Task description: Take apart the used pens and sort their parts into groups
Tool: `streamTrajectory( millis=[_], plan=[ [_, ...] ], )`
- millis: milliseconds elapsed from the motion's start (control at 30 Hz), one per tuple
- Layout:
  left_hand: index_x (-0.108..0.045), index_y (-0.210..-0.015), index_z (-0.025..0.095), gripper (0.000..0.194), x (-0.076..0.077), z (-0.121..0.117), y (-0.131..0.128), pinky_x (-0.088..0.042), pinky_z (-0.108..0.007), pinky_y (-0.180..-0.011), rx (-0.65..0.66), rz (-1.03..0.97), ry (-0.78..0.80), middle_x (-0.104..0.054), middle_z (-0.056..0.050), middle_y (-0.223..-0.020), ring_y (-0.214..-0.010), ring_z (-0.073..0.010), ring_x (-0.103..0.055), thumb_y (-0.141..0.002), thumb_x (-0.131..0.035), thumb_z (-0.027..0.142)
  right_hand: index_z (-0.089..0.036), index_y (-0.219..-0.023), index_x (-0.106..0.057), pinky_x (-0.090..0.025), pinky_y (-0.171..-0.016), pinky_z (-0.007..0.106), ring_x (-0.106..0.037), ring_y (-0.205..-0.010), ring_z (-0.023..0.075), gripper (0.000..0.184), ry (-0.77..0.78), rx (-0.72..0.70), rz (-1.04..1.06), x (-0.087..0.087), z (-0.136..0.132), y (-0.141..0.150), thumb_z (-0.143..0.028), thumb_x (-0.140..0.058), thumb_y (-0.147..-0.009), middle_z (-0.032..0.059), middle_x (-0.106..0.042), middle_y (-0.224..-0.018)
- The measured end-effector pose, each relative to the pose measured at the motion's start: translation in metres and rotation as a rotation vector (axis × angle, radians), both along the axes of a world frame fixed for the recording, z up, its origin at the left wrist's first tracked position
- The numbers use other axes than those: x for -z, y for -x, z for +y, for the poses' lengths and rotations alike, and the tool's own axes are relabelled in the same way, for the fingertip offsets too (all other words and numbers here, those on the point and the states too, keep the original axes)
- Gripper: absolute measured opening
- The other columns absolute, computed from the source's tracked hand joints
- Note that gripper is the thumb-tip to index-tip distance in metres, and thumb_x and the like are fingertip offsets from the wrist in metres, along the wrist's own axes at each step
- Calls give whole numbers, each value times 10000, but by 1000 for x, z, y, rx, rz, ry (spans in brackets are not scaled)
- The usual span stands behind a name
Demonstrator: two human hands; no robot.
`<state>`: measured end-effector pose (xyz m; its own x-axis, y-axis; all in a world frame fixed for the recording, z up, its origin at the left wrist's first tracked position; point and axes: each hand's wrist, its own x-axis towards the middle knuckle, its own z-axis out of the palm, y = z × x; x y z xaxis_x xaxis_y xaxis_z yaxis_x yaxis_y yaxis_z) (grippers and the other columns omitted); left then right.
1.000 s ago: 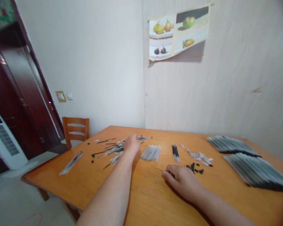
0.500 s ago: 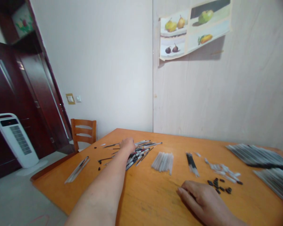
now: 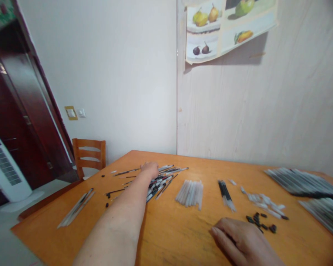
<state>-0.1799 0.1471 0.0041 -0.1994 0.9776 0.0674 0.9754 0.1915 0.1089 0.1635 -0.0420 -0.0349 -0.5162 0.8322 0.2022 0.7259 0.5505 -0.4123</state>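
Observation:
My left hand [image 3: 149, 169] reaches far across the orange wooden table [image 3: 172, 229] and rests on a loose heap of pens and pen parts [image 3: 159, 181]; its fingers are curled down among them, and what they grip is hidden. My right hand [image 3: 240, 240] lies palm down on the table near me, fingers together and flat, holding nothing. Just right of it are small black caps [image 3: 261, 221]. A bundle of clear pen barrels [image 3: 190, 192] and a few black refills [image 3: 224, 192] lie between the hands.
Small clear pen tips [image 3: 262, 202] lie beyond the caps. Grey stacks of packed pens [image 3: 308, 184] fill the table's right side. A few pens [image 3: 76, 207] lie at the left edge. A wooden chair [image 3: 89, 153], a white heater [image 3: 4, 168] and a dark door stand left.
My left hand has moved left along the pen heap and stayed on it. My right hand has barely shifted. The view has tilted slightly.

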Motion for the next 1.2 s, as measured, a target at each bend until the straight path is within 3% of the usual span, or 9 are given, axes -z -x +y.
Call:
streamTrajectory(
  millis=[567, 767, 900, 1000, 1100, 1133, 1200],
  plan=[
    [-751, -870, 247, 157, -4, 4, -2, -316, -562, -959, -2, -29, -37, -694, -170, -1099, -1172, -388, -520, -752, -651, 276, -220, -772, -634, -404, -627, 265, -630, -686, 164, 387, -22, 5, 52, -2, 0, 0, -419, -381, -987, 28, -659, -720],
    [-728, -801, 208, 98, -15, -4, -7, -286, -572, -983, -25, -134, -118, -684, -188, -1084, -1209, -417, -473, -727, -699, 265, -219, -764, -621, -389, -638, 271, -625, -692, 160, 383, -32, 17, 58, -2, 1, 1, -421, -383, -987, 22, -655, -724],
    [-692, -821, 195, 107, -30, -9, -25, -339, -521, -974, -2, -389, -204, -684, -156, -1053, -1179, -381, -504, -729, -708, 248, -216, -756, -602, -378, -641, 275, -618, -696, 163, 377, -49, 27, 56, -5, 0, 2, -414, -381, -988, 22, -651, -725],
    [-662, -883, 183, 106, -39, -16, -51, -460, -372, -833, 80, -646, -198, -699, -100, -943, -941, -249, -627, -799, -648, 247, -210, -754, -595, -368, -631, 273, -602, -681, 157, 362, -72, 41, 88, -11, -1, 3, -399, -389, -984, 20, -641, -717],
    [-632, -937, 174, 119, -44, -31, -83, -482, -259, -696, 180, -862, -157, -702, -65, -875, -751, -145, -644, -883, -550, 241, -204, -761, -598, -366, -623, 272, -581, -669, 153, 343, -88, 77, 170, -17, -1, 3, -394, -408, -973, 18, -631, -712],
    [-622, -926, 173, 115, -45, -38, -94, -475, -236, -679, 227, -973, -145, -697, -59, -863, -726, -124, -638, -894, -544, 251, -203, -765, -600, -372, -627, 272, -577, -673, 154, 337, -83, 88, 219, -17, 0, 2, -397, -415, -969, 19, -631, -717],
    [-618, -889, 160, 91, -45, -55, -114, -453, -226, -656, 336, -1422, -81, -689, -73, -857, -709, -120, -627, -861, -604, 245, -199, -757, -596, -388, -631, 271, -570, -681, 157, 338, -50, 111, 357, -14, 5, 0, -417, -431, -957, 21, -628, -722]
  ],
)
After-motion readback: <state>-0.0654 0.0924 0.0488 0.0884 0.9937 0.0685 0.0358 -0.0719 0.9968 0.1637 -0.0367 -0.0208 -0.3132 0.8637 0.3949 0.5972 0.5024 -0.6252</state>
